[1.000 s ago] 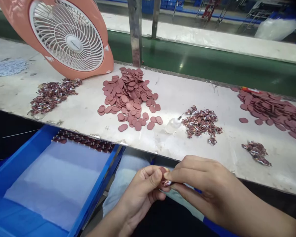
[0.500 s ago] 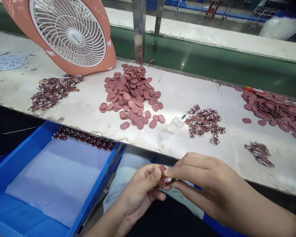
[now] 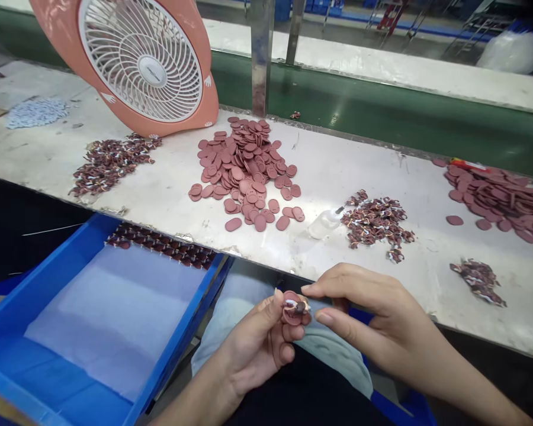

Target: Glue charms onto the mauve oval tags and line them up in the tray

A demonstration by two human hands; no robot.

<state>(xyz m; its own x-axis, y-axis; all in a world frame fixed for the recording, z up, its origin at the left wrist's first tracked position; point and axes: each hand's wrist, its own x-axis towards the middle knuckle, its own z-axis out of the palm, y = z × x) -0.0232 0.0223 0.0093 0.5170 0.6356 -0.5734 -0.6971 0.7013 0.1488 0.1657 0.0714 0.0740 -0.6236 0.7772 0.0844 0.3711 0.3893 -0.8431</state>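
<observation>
Now that the right hand point(image 3: 384, 316) has opened alongside, the left hand point(image 3: 256, 349) alone pinches the maroon oval disc point(image 3: 290, 318), knot point(image 3: 299, 307) exposed.

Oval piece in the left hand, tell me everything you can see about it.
The oval piece is small, thin and reddish-brown; its material could be leather or rubber. A small bundle of dark and white strips lies across the face turned toward the camera. The left hand holds it between thumb and fingers, on the near side of the table. The right hand is open beside it, not gripping it.
</observation>
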